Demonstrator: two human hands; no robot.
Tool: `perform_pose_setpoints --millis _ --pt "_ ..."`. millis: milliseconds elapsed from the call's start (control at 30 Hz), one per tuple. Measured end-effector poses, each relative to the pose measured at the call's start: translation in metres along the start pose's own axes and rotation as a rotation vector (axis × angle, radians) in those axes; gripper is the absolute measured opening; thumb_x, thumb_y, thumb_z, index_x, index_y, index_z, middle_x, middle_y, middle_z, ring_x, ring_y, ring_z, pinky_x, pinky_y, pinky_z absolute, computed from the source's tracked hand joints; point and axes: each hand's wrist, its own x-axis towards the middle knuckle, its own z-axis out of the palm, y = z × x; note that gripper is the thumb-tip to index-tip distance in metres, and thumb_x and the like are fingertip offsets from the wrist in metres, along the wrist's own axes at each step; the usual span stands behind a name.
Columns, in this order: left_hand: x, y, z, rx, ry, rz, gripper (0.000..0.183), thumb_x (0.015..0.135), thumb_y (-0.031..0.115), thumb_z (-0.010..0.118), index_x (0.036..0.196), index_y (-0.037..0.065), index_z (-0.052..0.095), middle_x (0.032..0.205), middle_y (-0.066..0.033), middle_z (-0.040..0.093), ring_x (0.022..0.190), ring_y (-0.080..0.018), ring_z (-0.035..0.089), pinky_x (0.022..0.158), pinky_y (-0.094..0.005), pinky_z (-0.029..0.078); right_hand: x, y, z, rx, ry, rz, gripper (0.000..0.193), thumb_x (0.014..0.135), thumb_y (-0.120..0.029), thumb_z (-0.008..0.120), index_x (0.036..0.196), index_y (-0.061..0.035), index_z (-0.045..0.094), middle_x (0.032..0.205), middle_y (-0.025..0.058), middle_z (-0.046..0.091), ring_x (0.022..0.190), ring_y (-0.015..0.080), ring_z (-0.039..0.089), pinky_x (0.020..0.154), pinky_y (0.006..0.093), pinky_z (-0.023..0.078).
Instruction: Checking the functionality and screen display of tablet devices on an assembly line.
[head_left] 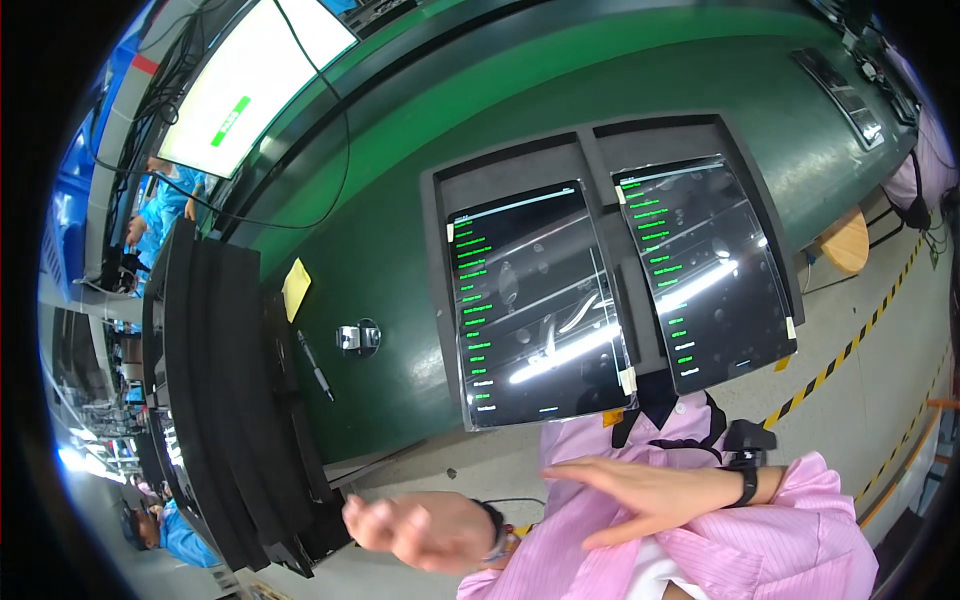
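Two tablets lie side by side in a black two-compartment foam tray [590, 160] on the green table. Each screen is dark with rows of mostly green text and light glare; the left tablet [540, 300] and the right tablet [700, 270] overhang the tray's near edge. My right hand [635, 490], in front of my body just below the left tablet, has its fingers stretched out and holds nothing. Off the table's near edge, my left hand [420, 530] is raised, slightly blurred, its fingers loosely bent and apart with nothing in them. Neither hand touches a tablet.
Black trays [220, 390] are stacked at the left. Near them lie a yellow note [296, 289], a pen [315, 366] and a small silver object [358, 338]. A lit monitor [260, 85] with a hanging cable stands far left. A wooden stool [845, 242] is at the right.
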Motion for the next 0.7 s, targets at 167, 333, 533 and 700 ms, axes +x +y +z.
perform_pose_setpoints --millis 167,333,533,700 --pt "0.002 0.054 0.022 -0.480 0.048 0.088 0.035 0.094 0.032 0.033 0.085 0.016 0.062 0.094 -0.0066 0.057 0.106 -0.0251 0.046 0.098 -0.0464 0.030 0.046 0.012 0.039 0.472 -0.161 -0.047 0.064 0.087 -0.026 0.063 0.133 0.0033 0.031 0.124 0.0140 0.049 0.119 0.0250 0.046 0.098 0.0344 0.038" --pt "-0.006 0.055 0.024 -1.082 -0.122 -0.378 0.032 0.092 0.031 0.046 0.070 0.020 0.065 0.080 -0.0001 0.059 0.086 -0.0201 0.050 0.086 -0.0396 0.039 0.049 0.012 0.031 -0.371 -0.535 -0.216 0.057 0.087 -0.024 0.061 0.130 0.0032 0.037 0.121 0.0129 0.050 0.111 0.0255 0.051 0.092 0.0316 0.042" --pt "-0.015 -0.020 0.000 0.058 -0.581 -0.158 0.045 0.093 0.040 0.036 0.087 0.017 0.074 0.099 -0.0082 0.057 0.102 -0.0272 0.045 0.091 -0.0436 0.034 -0.011 0.007 -0.038 -0.675 0.193 -0.294 0.033 0.078 -0.031 0.070 0.102 -0.0088 0.067 0.107 0.0047 0.064 0.100 0.0229 0.060 0.082 0.0333 0.046" --pt "-0.028 -0.043 0.009 0.113 -0.891 -0.137 0.041 0.091 0.040 0.035 0.098 0.027 0.073 0.116 -0.0072 0.052 0.113 -0.0281 0.038 0.102 -0.0465 0.019 -0.056 -0.006 -0.081 -1.109 0.630 -0.071 0.030 0.087 -0.029 0.049 0.096 -0.0110 0.072 0.115 0.0114 0.060 0.111 0.0317 0.051 0.093 0.0417 0.037"
